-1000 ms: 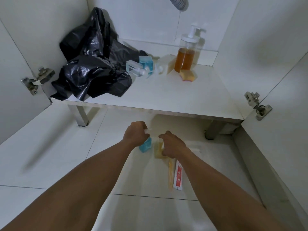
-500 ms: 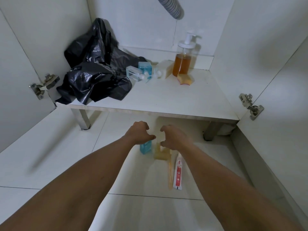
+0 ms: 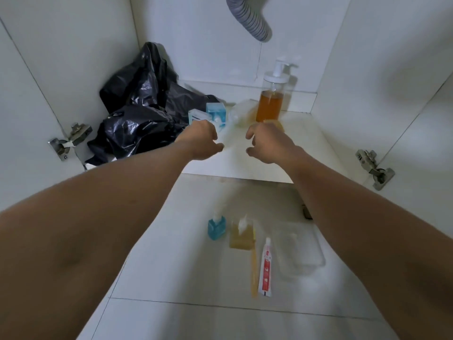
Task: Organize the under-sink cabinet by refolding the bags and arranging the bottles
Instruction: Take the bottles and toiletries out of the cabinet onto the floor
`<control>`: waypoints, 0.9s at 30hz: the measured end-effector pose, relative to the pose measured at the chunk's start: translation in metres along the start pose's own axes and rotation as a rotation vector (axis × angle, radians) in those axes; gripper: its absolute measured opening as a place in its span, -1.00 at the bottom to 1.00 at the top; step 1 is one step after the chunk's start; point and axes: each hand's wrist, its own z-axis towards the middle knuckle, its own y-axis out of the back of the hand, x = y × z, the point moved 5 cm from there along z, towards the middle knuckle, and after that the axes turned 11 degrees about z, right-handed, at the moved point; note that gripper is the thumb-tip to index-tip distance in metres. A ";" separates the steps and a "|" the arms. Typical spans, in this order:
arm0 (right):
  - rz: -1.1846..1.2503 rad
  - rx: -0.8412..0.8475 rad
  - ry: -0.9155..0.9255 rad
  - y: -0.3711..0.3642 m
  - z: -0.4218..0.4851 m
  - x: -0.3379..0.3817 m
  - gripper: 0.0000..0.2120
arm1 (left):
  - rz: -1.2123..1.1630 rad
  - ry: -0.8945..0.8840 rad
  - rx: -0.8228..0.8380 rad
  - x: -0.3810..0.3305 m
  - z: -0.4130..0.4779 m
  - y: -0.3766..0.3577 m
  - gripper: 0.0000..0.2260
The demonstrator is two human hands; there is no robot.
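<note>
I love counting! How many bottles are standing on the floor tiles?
2: a small blue bottle and a yellow bottle right beside it, next to the toothpaste tube. Other bottles sit up in the cabinet, partly hidden by hands.

Single head-worn wide-angle view, looking forward and steeply down into an open under-sink cabinet from just outside its front. Both forearms enter from the lower corners and converge at frame centre, where the left hand (image 3: 203, 141) and right hand (image 3: 266, 143) reach over the cabinet shelf (image 3: 306, 153). Beyond the hands lies the rear wall; above them, the corrugated drain hose (image 3: 252, 18). Nearer than the hands, the tiled floor (image 3: 171, 266) fills the lower frame. Wide-angle distortion bends the side walls.
</note>
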 end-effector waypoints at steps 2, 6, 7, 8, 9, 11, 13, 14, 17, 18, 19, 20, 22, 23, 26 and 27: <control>-0.040 -0.022 0.041 0.003 0.016 0.010 -0.63 | 0.081 -0.029 0.000 0.000 0.010 0.009 -0.60; -0.061 -0.055 0.063 -0.010 0.052 0.016 -0.62 | 0.164 -0.037 -0.017 0.008 0.045 0.000 -0.59; -0.058 -0.061 0.064 -0.016 0.062 0.014 -0.62 | 0.167 -0.028 -0.024 0.011 0.055 -0.007 -0.59; -0.052 -0.061 0.061 -0.024 0.072 0.010 -0.62 | 0.163 -0.014 -0.028 0.013 0.064 -0.015 -0.59; -0.045 -0.059 0.051 -0.032 0.081 0.005 -0.62 | 0.157 0.001 -0.031 0.016 0.073 -0.023 -0.59; -0.038 -0.053 0.016 -0.046 0.097 -0.009 -0.60 | 0.144 0.028 -0.041 0.021 0.089 -0.040 -0.59; -0.047 -0.069 -0.028 -0.056 0.112 -0.028 -0.60 | 0.126 0.062 -0.069 0.028 0.104 -0.052 -0.60; -0.055 -0.095 -0.055 -0.058 0.117 -0.038 -0.60 | 0.121 0.078 -0.094 0.031 0.112 -0.057 -0.61; -0.122 -0.176 -0.157 -0.055 0.132 -0.073 -0.56 | 0.197 0.050 -0.194 0.031 0.133 -0.064 -0.59; -0.156 -0.178 -0.195 -0.054 0.135 -0.083 -0.51 | 0.229 0.027 -0.225 0.028 0.140 -0.066 -0.59; -0.185 -0.174 -0.228 -0.053 0.138 -0.092 -0.45 | 0.257 0.008 -0.247 0.024 0.146 -0.068 -0.59; -0.200 -0.175 -0.253 -0.053 0.141 -0.101 -0.39 | 0.279 -0.005 -0.261 0.018 0.152 -0.070 -0.59; -0.217 -0.204 -0.278 -0.049 0.147 -0.112 -0.27 | 0.301 -0.016 -0.284 0.006 0.165 -0.074 -0.56; -0.219 -0.217 -0.287 -0.048 0.151 -0.117 -0.20 | 0.300 -0.016 -0.292 -0.001 0.171 -0.075 -0.54; -0.170 -0.184 -0.359 -0.046 0.162 -0.131 -0.02 | 0.315 -0.001 -0.240 -0.018 0.187 -0.083 -0.54; -0.131 -0.161 -0.388 -0.047 0.165 -0.137 0.00 | 0.326 0.005 -0.221 -0.021 0.191 -0.087 -0.56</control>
